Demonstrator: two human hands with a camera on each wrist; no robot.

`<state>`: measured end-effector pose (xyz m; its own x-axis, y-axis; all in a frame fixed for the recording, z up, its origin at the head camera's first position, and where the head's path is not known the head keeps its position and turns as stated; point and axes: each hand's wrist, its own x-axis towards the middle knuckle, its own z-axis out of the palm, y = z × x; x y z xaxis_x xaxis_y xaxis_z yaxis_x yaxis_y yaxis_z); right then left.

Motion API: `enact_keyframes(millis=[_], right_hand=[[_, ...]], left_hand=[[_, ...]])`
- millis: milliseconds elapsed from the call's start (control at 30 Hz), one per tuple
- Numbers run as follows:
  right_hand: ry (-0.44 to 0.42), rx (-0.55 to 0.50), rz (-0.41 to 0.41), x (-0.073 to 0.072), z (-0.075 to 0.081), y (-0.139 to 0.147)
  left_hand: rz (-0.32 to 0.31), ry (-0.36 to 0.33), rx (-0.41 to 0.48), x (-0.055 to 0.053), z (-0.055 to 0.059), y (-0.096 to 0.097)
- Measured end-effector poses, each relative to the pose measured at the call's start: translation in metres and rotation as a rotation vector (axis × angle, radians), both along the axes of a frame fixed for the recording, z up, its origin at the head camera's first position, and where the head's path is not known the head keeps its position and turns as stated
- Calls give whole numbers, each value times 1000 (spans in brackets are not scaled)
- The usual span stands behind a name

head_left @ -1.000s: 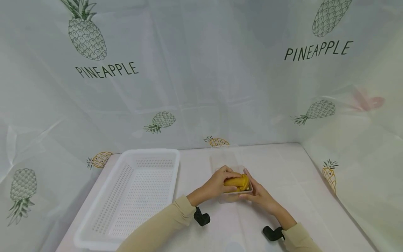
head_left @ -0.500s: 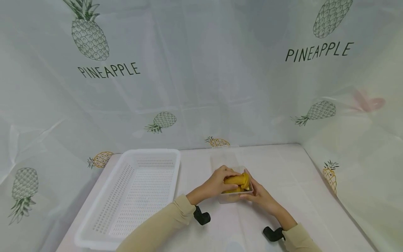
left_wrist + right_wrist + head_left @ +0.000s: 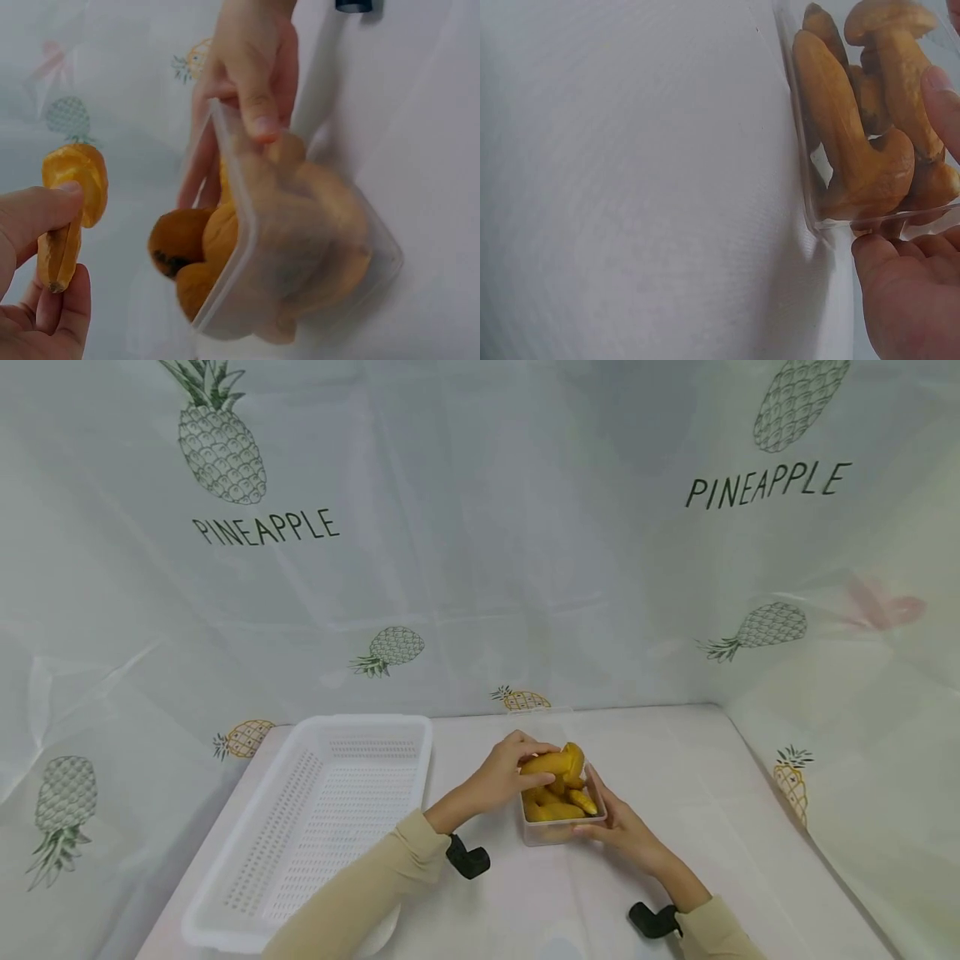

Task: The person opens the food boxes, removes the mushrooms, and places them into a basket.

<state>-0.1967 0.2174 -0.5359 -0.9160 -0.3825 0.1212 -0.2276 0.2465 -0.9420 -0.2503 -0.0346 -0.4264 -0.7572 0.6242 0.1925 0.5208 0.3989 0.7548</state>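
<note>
My left hand [image 3: 501,774] pinches a yellow mushroom [image 3: 549,764] between thumb and fingers, close above a clear plastic box [image 3: 546,835]. In the left wrist view the held mushroom [image 3: 64,232] is apart from the box, its cap upward. Several more yellow-orange mushrooms [image 3: 553,811] fill the box, one with a dark patch [image 3: 178,240]. Gripping the box's right side is my right hand [image 3: 628,832], thumb at the near wall and fingers round the far side. Through the clear plastic, the right wrist view shows mushrooms [image 3: 840,112] lying lengthwise.
A large white perforated basket [image 3: 423,760] stands to the left. Behind the box lies a clear flat plastic piece [image 3: 551,720], near the back edge of the white table [image 3: 675,760]. Pineapple-print sheeting [image 3: 480,527] encloses the back and sides. A white rounded edge [image 3: 384,933] shows beside the left sleeve.
My left hand has lifted up and slightly left with the mushroom, out of the box, so more mushrooms inside show. The right hand keeps its grip on the box.
</note>
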Motion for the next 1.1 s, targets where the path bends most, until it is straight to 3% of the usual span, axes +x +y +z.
enact_keyframes(millis=[333, 567, 800, 1100], right_hand=[[10, -2, 2, 0, 2, 0], [31, 24, -13, 0, 4, -2], [39, 13, 0, 0, 2, -1], [43, 12, 7, -1, -2, -1]], left_hand=[[93, 50, 40, -11, 19, -32], [167, 42, 65, -14, 27, -62], [231, 65, 79, -17, 28, -90], [346, 70, 71, -15, 19, -133]])
